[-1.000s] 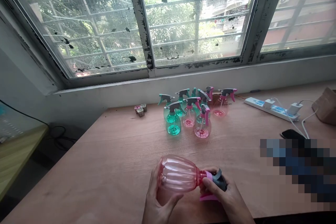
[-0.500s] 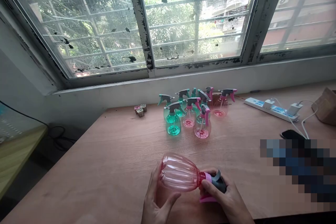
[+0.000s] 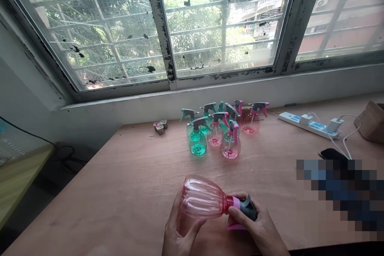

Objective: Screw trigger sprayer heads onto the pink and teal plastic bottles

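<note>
A clear pink spray bottle (image 3: 202, 198) lies sideways in my two hands above the near part of the table, its base to the left. My left hand (image 3: 180, 228) cups the base, fingers behind it and thumb below. Around the pink collar and dark grey spray head (image 3: 248, 209) my right hand (image 3: 259, 224) is closed, thumb on the neck. The pink trigger (image 3: 236, 227) points down toward me. Farther back stands a group of upright spray bottles, among them a green bottle (image 3: 198, 144) and a pink bottle (image 3: 231, 149).
Small blocks (image 3: 160, 127) sit left of the bottle group. A white power strip (image 3: 309, 125) with plugged-in chargers lies at the back right, near a brown paper bag (image 3: 371, 122) and a dark phone (image 3: 333, 154). A window runs behind the wooden table (image 3: 120, 192).
The held bottle has shifted very slightly left, and both hands keep their grip. Nothing else has visibly moved beyond a slight change of view.
</note>
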Tool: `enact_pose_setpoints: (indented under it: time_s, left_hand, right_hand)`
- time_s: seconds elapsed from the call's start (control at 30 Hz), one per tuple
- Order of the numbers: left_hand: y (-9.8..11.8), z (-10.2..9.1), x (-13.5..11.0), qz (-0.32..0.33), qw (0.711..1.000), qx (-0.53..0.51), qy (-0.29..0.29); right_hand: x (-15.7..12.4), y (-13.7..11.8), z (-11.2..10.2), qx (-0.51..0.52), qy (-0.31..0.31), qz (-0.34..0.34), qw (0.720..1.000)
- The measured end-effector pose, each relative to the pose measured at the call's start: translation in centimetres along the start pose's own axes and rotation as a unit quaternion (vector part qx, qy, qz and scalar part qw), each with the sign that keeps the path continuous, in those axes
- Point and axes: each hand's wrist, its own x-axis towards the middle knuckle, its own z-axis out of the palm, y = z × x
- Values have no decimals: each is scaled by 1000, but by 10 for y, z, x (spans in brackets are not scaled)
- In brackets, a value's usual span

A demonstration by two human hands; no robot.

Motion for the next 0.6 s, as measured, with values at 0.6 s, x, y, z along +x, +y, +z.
enact_pose_setpoints:
  time_s: [0.6]
  left_hand:
    - [-11, -7, 0, -1, 1000, 25, -10]
  right_hand:
    - [-2, 4, 4, -8, 0, -24, 1000]
